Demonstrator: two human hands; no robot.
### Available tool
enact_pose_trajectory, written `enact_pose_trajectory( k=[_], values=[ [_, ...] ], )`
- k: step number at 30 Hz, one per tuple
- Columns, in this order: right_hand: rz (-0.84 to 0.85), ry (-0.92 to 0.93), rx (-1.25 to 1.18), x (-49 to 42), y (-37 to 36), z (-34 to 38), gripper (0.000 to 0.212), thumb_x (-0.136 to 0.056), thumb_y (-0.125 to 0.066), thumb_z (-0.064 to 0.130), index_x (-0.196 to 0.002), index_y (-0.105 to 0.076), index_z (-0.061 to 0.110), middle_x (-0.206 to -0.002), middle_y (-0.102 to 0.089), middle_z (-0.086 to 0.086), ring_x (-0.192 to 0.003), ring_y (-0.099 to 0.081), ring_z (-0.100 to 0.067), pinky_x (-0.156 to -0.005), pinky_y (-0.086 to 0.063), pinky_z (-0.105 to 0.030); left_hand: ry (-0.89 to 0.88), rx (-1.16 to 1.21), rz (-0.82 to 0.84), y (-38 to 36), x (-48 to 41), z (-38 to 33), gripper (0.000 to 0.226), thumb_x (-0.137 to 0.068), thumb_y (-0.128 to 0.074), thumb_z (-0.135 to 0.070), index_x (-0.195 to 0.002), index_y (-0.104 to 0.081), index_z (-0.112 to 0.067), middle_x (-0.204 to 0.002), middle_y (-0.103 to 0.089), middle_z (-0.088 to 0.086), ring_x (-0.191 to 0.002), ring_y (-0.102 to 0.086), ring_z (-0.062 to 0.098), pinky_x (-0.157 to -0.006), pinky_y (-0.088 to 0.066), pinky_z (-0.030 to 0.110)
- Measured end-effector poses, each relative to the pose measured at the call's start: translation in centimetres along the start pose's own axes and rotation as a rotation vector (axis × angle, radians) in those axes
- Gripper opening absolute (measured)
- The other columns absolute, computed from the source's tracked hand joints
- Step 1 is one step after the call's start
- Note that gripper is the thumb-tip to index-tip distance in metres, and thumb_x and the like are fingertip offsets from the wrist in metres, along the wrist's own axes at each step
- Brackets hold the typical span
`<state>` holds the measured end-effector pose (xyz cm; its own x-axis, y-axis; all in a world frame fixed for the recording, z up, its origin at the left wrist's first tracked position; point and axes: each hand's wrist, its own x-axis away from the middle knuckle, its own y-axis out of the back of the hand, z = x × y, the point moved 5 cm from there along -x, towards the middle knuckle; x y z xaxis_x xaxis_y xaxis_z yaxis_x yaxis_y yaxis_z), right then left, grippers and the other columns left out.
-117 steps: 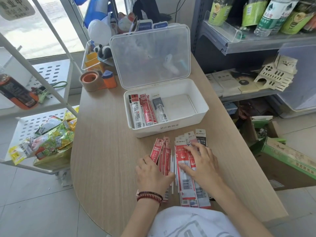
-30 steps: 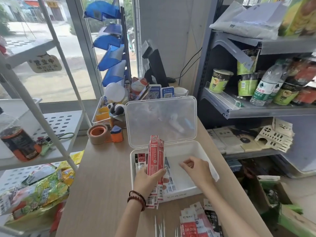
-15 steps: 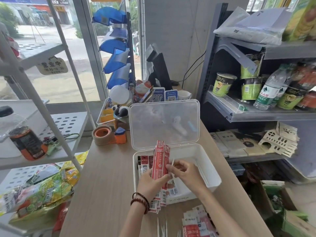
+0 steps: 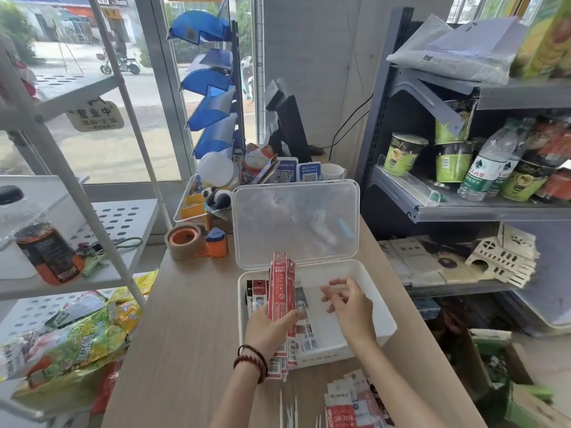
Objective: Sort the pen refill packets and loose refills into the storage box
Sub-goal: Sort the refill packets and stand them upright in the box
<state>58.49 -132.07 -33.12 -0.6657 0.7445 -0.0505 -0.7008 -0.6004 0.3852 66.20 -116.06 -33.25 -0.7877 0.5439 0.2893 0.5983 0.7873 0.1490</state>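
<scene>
A person is standing at a light wood-grain surface [image 4: 191, 319], seen from a head-worn camera looking down at two bare hands. In the lower centre of the frame, the left hand [image 4: 267, 330], with dark beaded bracelets [image 4: 251, 364] at the wrist, is grasping a bundle of red pen refill packets [image 4: 281, 304]; its grip is clenched around their middle, and the packets are standing nearly upright over the near left part of a white storage box [image 4: 377, 304]. Their barcode ends are hanging down past the box's front wall. The right hand [image 4: 350, 307] is hovering above the middle of the box with its grip released, fingers loosely curled and holding nothing. The box is sitting at the centre of the frame with its clear hinged lid [image 4: 296, 223] propped upright behind it. Inside, along the left side, more refill packets [image 4: 258, 293] are lying flat. At the bottom edge of the frame, another pile of red and white refill packets [image 4: 349, 406] is lying on the surface, and just to its left several thin white loose refills [image 4: 289, 410] are lying side by side. To the upper left of the box, a roll of brown packing tape [image 4: 183, 240] is resting beside a small orange dispenser [image 4: 216, 244]. On the right of the frame, a grey metal shelf [image 4: 463, 210] is carrying cup noodles and water bottles.
</scene>
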Motion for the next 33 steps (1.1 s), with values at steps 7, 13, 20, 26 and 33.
enact_pose_trajectory(
  k=[7, 13, 20, 26, 33],
  values=[
    [0.148, -0.070, 0.553, -2.3, 1.4, -2.0, 0.015, -0.085, -0.069, 0.044, -0.083, -0.066, 0.029, -0.084, -0.069, 0.014, -0.079, -0.063, -0.006, -0.066, -0.050, -0.027, -0.014, 0.023, -0.023, 0.2, 0.4, -0.2, 0.021, -0.076, -0.076, -0.023, -0.091, -0.061, -0.019, -0.082, -0.072, 0.001, -0.069, -0.072, 0.012, -0.067, -0.059, 0.030],
    [0.112, -0.075, 0.673, -1.6, 1.0, -2.2, 0.017, -0.088, -0.067, 0.041, -0.087, -0.072, 0.025, -0.085, -0.071, 0.008, -0.076, -0.065, -0.010, -0.062, -0.048, -0.026, -0.003, -0.010, -0.028, 0.1, -0.1, 0.4, 0.025, -0.077, -0.075, -0.027, -0.096, -0.062, -0.017, -0.082, -0.073, 0.002, -0.071, -0.072, 0.014, -0.060, -0.057, 0.024],
    [0.252, -0.158, 0.713, -2.1, 0.3, -3.5, 0.014, -0.084, -0.073, 0.032, -0.093, -0.074, 0.021, -0.096, -0.072, 0.004, -0.087, -0.067, -0.015, -0.081, -0.056, -0.035, -0.019, 0.001, -0.057, 0.3, 0.3, 0.0, 0.021, -0.078, -0.075, -0.023, -0.093, -0.063, -0.015, -0.080, -0.072, 0.005, -0.058, -0.069, 0.003, -0.049, -0.049, 0.015],
    [0.285, -0.154, 0.729, -2.2, 0.2, -3.9, 0.018, -0.082, -0.073, 0.028, -0.099, -0.067, 0.024, -0.103, -0.068, 0.005, -0.093, -0.065, -0.016, -0.084, -0.055, -0.036, -0.028, 0.028, -0.063, 0.4, 0.3, 0.0, 0.020, -0.078, -0.075, -0.022, -0.091, -0.062, -0.016, -0.080, -0.073, 0.004, -0.063, -0.071, 0.009, -0.054, -0.053, 0.019],
    [0.237, 0.000, 0.166, -0.8, 0.5, 0.4, 0.011, -0.084, -0.074, 0.035, -0.091, -0.071, 0.027, -0.085, -0.071, 0.010, -0.070, -0.064, -0.005, -0.059, -0.052, -0.018, -0.017, 0.051, -0.101, 0.6, 0.1, 0.0, 0.019, -0.077, -0.075, -0.020, -0.091, -0.067, -0.012, -0.076, -0.071, 0.003, -0.058, -0.067, 0.006, -0.049, -0.050, 0.016]
  ],
)
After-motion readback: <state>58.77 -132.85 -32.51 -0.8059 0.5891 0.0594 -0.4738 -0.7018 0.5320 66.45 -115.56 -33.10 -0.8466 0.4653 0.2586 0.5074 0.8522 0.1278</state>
